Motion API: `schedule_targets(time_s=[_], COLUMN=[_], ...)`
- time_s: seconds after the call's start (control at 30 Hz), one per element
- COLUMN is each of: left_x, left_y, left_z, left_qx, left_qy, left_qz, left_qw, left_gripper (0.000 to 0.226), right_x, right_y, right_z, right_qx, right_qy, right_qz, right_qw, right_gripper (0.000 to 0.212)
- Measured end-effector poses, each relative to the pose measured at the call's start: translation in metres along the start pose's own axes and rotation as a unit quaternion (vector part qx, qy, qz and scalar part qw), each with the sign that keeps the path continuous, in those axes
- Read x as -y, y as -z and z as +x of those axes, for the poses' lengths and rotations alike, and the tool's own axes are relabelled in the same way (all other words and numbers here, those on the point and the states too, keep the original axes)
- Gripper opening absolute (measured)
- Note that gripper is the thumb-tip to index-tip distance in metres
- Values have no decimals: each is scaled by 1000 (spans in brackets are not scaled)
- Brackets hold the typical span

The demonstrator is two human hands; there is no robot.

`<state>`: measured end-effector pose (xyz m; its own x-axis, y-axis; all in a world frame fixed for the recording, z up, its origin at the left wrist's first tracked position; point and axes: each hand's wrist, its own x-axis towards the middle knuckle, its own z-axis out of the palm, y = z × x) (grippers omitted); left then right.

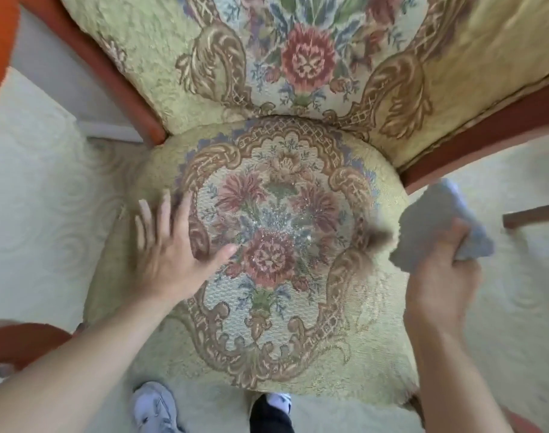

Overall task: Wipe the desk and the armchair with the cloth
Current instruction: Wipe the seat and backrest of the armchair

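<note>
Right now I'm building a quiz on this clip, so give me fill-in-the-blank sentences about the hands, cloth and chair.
1. The cloth is held in the ____ hand.
2. The left hand lies flat on the armchair's ____.
3. The seat's pattern shows ____.

Missing words: right; seat; flowers

Soft, even daylight fills the view, seemingly from the upper right, where the armchair's (267,229) backrest looks washed and warm. Shadows are faint; one small dark smudge lies on the seat beside the cloth (438,226). The cloth and the right hand (442,292) are smeared with blur, and the left hand's (170,245) fingertips too. Wide-angle distortion bends the edges.
</note>
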<state>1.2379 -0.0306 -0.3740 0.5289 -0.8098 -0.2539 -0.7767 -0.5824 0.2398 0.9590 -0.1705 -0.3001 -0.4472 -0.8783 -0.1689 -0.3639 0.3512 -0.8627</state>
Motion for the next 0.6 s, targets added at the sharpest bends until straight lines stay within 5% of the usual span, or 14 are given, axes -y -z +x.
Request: schedule_targets(time_s=[0.1, 0.27, 0.6], left_x=[18, 25, 25], left_y=[-26, -33, -35], left_z=[6, 1, 2], left_qx=[-18, -32, -39], left_qy=[-20, -31, -36], left_qz=[43, 46, 64], left_qw=[999, 998, 997], left_gripper=[124, 123, 122], right_x=[-14, -49, -51], right_y=[-31, -91, -125], right_z=[-11, -53, -71], right_qx=[-6, 185, 236], right_qy=[101, 166, 250], right_qz=[-55, -237, -337], right_qw=[993, 939, 876], right_gripper=[57, 51, 57])
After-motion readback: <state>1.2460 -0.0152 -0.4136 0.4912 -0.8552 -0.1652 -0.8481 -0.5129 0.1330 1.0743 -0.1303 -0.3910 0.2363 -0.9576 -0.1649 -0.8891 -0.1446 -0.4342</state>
